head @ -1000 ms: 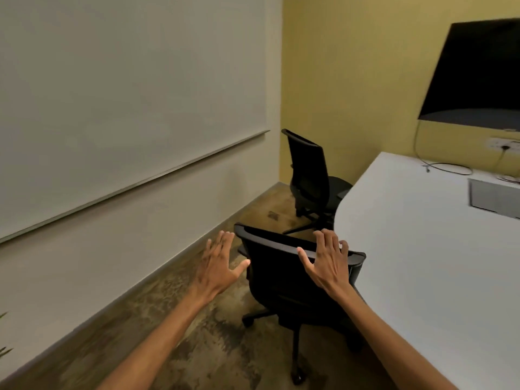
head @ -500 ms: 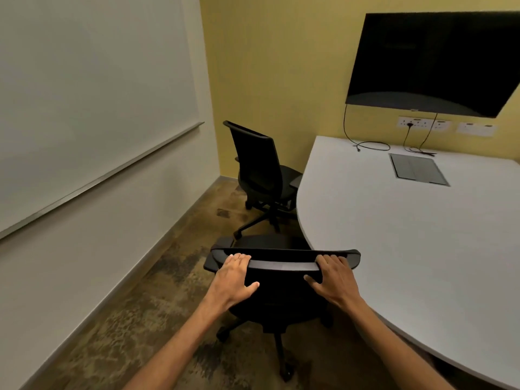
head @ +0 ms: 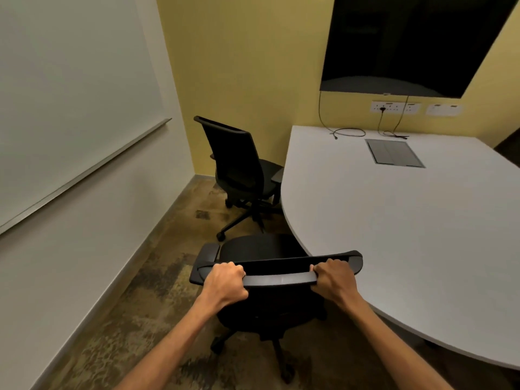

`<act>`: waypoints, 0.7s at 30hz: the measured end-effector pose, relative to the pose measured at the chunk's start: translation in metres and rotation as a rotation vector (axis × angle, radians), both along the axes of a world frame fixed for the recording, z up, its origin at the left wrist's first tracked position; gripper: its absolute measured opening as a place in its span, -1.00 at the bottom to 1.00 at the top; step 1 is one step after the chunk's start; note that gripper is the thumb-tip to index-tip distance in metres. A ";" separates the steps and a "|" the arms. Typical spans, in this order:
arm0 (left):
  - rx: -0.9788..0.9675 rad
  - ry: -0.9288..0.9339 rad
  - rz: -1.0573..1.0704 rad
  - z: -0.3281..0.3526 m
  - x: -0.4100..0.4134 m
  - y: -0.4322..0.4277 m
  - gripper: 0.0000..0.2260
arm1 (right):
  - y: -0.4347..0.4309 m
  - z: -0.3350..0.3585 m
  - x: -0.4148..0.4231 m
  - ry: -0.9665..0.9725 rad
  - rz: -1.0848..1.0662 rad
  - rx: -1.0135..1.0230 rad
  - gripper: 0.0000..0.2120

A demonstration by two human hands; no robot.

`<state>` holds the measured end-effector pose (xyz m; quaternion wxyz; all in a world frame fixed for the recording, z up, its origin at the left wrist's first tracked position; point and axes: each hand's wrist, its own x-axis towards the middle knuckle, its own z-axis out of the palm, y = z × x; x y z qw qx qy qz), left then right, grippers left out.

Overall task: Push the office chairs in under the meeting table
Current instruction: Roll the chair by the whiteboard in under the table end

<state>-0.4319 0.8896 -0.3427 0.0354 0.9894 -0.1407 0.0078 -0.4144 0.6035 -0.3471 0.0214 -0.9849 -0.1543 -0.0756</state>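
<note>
A black office chair point(head: 277, 273) stands right in front of me, its back towards me, beside the curved edge of the white meeting table point(head: 399, 220). My left hand point(head: 225, 282) grips the left part of the backrest's top rail. My right hand point(head: 334, 281) grips the right part of the same rail. The seat's right side is near the table's edge; whether any of it is under the top I cannot tell. A second black office chair point(head: 239, 173) stands farther off near the corner, its seat turned towards the table's left edge.
A white wall with a whiteboard rail point(head: 84, 175) runs along the left, leaving a narrow strip of patterned carpet point(head: 135, 319). A dark screen point(head: 408, 43) hangs on the yellow wall, with sockets and cables point(head: 349, 132) below. A grey cable hatch point(head: 394, 152) sits in the tabletop.
Both hands went from open above the backrest to closed around its top rail. My view has swung right, towards the table and screen, and the near chair's back now faces me squarely.
</note>
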 end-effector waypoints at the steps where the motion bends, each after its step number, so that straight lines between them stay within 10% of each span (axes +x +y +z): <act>1: 0.016 0.011 -0.011 0.000 0.002 0.002 -0.82 | 0.002 0.001 -0.002 -0.017 -0.016 0.002 -0.79; 21: 0.092 -0.027 -0.379 -0.013 0.038 0.156 -0.66 | 0.180 0.003 -0.087 0.028 -0.460 0.055 -0.91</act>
